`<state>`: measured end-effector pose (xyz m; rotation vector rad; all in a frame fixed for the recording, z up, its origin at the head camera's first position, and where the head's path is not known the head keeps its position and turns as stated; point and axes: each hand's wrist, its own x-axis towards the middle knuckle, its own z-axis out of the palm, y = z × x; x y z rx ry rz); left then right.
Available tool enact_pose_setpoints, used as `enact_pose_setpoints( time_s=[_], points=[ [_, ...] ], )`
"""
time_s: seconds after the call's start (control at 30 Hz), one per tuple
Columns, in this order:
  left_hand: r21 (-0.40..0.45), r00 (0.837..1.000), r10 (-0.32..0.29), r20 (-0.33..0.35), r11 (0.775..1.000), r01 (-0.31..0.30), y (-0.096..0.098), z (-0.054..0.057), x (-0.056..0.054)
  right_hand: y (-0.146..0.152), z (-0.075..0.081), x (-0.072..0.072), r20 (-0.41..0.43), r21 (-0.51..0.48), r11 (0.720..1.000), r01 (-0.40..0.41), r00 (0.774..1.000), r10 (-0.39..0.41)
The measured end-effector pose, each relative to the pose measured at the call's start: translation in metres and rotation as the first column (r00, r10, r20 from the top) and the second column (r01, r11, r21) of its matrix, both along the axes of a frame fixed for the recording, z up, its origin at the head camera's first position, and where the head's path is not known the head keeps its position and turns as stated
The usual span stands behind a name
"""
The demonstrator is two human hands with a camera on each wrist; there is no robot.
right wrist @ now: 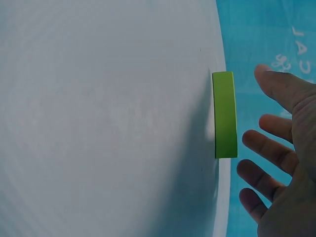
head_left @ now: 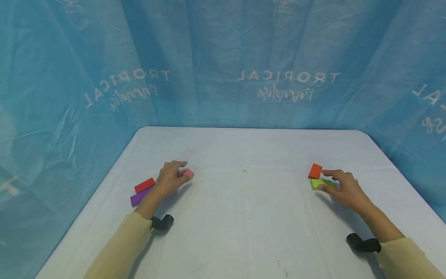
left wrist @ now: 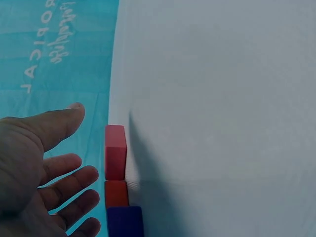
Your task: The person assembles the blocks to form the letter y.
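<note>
My left hand (head_left: 169,179) hovers over the left side of the table, thumb and fingers apart. A pink block (head_left: 188,173) shows between its thumb and index finger in the head view. In the left wrist view, the pink block stands apart from the fingers, lined up with the red block (left wrist: 116,193) and the purple block (left wrist: 125,222). On the right, my right hand (head_left: 350,191) has its fingers spread beside a lime green block (head_left: 318,183). An orange-red block (head_left: 315,171) lies just behind the green one. The right wrist view shows a gap between the green block and the fingertips.
A white cloth covers the table (head_left: 244,217). Blue sheeting (head_left: 223,104) with mirrored white lettering hangs behind the table and along both sides. Each wrist carries a black mount, the left one (head_left: 163,223) and the right one (head_left: 364,244).
</note>
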<state>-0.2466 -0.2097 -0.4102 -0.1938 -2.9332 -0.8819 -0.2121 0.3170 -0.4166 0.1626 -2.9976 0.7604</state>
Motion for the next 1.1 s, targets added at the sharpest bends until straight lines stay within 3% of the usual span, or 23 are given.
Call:
enact_pose_setpoints(
  time_s=[0.8,1.1],
  points=[
    [-0.036,0.998,0.024,0.054,0.999,-0.022,-0.002,-0.005,-0.003,0.015,-0.009,-0.007,0.071,-0.019,1.000,-0.006,0.997,0.007],
    [-0.031,0.998,0.028,0.060,0.999,-0.026,-0.003,-0.008,-0.003,0.016,-0.009,-0.007,0.051,-0.010,0.999,-0.045,0.998,0.046]
  ],
)
